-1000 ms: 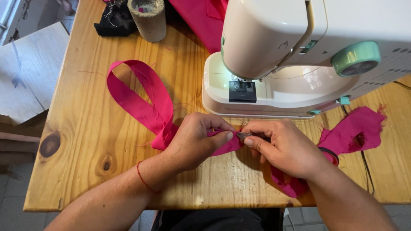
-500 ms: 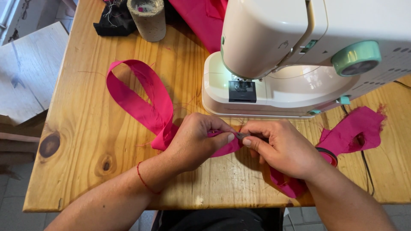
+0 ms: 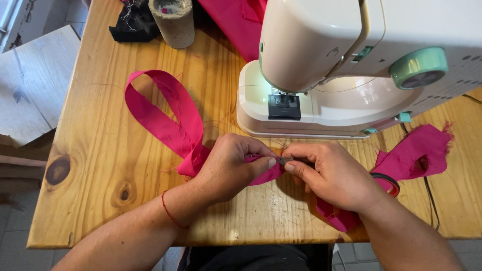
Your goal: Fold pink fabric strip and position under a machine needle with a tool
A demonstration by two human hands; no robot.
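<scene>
A long pink fabric strip (image 3: 160, 113) loops across the wooden table (image 3: 95, 165) and runs under both hands. My left hand (image 3: 228, 168), with a red thread round its wrist, pinches the strip between thumb and fingers. My right hand (image 3: 334, 175) faces it, fingertips almost touching, and grips a small dark metal tool (image 3: 283, 160) whose tip is at the pinched spot on the strip. The strip's frayed other end (image 3: 416, 153) lies to the right, partly hidden by my right forearm.
A white sewing machine (image 3: 321, 45) with a mint handwheel stands just behind the hands. At the back are a grey thread cone (image 3: 173, 20), a black cloth (image 3: 131, 25) and more pink fabric (image 3: 233, 22). A black cable (image 3: 429, 195) runs along the table's right side.
</scene>
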